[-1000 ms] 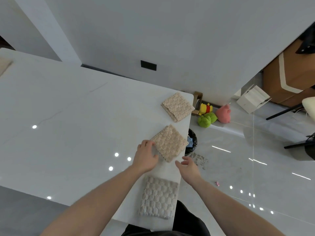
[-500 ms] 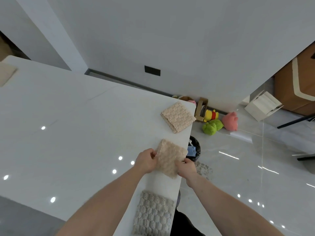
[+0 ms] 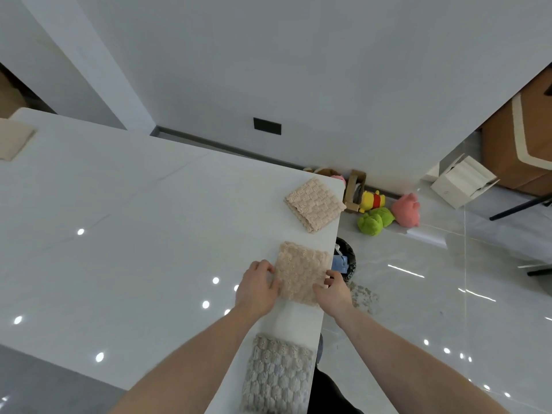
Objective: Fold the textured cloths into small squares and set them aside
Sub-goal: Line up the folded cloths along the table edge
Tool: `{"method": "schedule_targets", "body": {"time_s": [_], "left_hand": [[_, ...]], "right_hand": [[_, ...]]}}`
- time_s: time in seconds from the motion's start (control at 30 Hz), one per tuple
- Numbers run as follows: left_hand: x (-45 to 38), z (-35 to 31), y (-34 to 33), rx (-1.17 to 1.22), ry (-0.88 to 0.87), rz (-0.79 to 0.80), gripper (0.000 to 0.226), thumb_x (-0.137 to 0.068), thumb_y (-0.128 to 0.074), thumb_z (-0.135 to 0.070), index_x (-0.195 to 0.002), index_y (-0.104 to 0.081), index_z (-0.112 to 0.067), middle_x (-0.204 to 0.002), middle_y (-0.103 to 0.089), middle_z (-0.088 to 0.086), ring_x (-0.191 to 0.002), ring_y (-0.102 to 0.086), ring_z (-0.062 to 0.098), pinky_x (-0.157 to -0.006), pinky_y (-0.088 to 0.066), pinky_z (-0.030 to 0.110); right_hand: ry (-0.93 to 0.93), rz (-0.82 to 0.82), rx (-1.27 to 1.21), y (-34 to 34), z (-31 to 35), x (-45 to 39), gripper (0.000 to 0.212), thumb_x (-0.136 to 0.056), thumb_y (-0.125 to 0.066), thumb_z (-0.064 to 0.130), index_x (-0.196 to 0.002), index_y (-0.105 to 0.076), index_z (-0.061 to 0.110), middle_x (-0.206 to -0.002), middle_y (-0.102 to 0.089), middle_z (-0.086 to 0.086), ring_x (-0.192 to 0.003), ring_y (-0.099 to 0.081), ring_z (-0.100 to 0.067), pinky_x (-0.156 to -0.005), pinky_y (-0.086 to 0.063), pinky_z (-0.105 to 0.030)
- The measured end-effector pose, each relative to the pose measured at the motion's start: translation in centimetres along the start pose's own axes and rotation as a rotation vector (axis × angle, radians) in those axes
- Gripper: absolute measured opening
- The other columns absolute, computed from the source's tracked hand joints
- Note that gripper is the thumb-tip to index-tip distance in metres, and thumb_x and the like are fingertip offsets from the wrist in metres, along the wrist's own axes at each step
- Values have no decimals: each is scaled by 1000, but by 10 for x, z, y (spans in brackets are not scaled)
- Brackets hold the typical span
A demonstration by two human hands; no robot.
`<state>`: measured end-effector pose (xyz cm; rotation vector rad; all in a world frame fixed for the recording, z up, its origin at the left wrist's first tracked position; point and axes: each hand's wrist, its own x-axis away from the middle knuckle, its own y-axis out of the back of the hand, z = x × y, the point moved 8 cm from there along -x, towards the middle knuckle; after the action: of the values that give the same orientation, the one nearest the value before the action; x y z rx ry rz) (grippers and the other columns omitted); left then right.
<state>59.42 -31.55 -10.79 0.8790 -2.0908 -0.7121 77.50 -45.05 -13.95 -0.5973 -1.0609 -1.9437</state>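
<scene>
A folded beige textured cloth (image 3: 300, 271) lies near the right edge of the white table (image 3: 134, 234). My left hand (image 3: 258, 286) grips its left edge with the fingers on the fabric. My right hand (image 3: 333, 289) holds its near right corner. Another folded beige cloth (image 3: 313, 203) rests at the table's far right corner. A folded grey-beige cloth (image 3: 277, 376) lies closest to me, partly under my left forearm.
One more beige cloth (image 3: 13, 141) sits at the table's far left. Beyond the right edge, on the floor, are a black bin (image 3: 346, 259), plush toys (image 3: 385, 212) and a white box (image 3: 461, 183). A wall stands behind the table.
My right hand came in and took the middle cloth's right corner. The cloth has turned from a diamond lie to nearly square with the table edge. The view tilted up a little.
</scene>
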Motion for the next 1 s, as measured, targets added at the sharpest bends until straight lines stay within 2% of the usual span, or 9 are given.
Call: {"method": "schedule_targets", "body": {"time_s": [0.13,0.23,0.33,0.43,0.53,0.6,0.7,0.87,1.0], "left_hand": [[7,-9,-18,-63,-123,218,57,-95,-58,-23,-149,-40,-27,-161,-26,2,-140,-40,30,-111,-41,40],[14,-13,-2,-51,-158,40,69,-91,-57,-19,-153,-28,-27,-167,-10,5,-135,-40,34,-106,-44,45],[15,-12,-10,-21,-148,122,71,-91,-56,-21,-154,-26,-32,-165,-12,2,-137,-37,35,-107,-43,47],[14,-11,-28,-20,-134,280,73,-91,-57,-26,-156,-24,-33,-161,-23,4,-138,-37,35,-112,-39,46],[9,-14,-36,-28,-121,320,71,-90,-58,-32,-155,-30,-33,-156,-32,2,-137,-40,30,-113,-39,43],[5,-18,-32,-2,-100,288,68,-88,-59,-40,-151,-35,-34,-156,-31,0,-136,-42,29,-111,-41,42],[0,-23,-26,-21,-90,259,67,-87,-61,-34,-150,-38,-32,-159,-25,1,-137,-37,30,-108,-43,42],[-28,-28,-13,-24,-39,180,68,-85,-64,-22,-148,-42,-31,-160,-24,-1,-137,-36,26,-105,-43,35],[-72,-53,10,-17,-41,83,56,-90,-60,-23,-144,-45,-29,-159,-24,-5,-139,-36,20,-101,-45,33]], "right_hand": [[70,-121,79,3,0,18,59,-96,-59,22,-150,-35,23,-147,-43,-7,-84,-58,-9,-63,-49,-31],[197,-185,189,3,2,35,65,-96,-61,18,-153,-32,26,-154,-32,-6,-118,-56,-25,-81,-52,-36],[275,-163,217,-1,0,45,67,-95,-61,17,-154,-32,28,-153,-34,-3,-131,-50,-25,-96,-50,-37],[281,-122,199,0,-2,48,65,-96,-61,17,-154,-35,30,-152,-35,1,-123,-54,-17,-93,-50,-31],[305,-64,236,0,0,44,64,-96,-59,15,-154,-35,29,-154,-34,3,-118,-55,-14,-89,-46,-24],[328,-6,286,-3,2,38,65,-96,-57,13,-155,-35,29,-157,-29,4,-124,-54,-16,-90,-47,-24],[333,79,364,-5,1,28,62,-96,-56,17,-154,-37,30,-156,-27,6,-112,-57,-14,-85,-50,-25],[372,0,301,19,11,8,42,-90,-64,28,-130,-59,38,-125,-41,10,-114,-55,-15,-90,-52,-30],[331,-53,188,47,38,-23,36,-92,-66,29,-127,-59,33,-125,-43,6,-80,-59,-8,-73,-52,-28]]}}
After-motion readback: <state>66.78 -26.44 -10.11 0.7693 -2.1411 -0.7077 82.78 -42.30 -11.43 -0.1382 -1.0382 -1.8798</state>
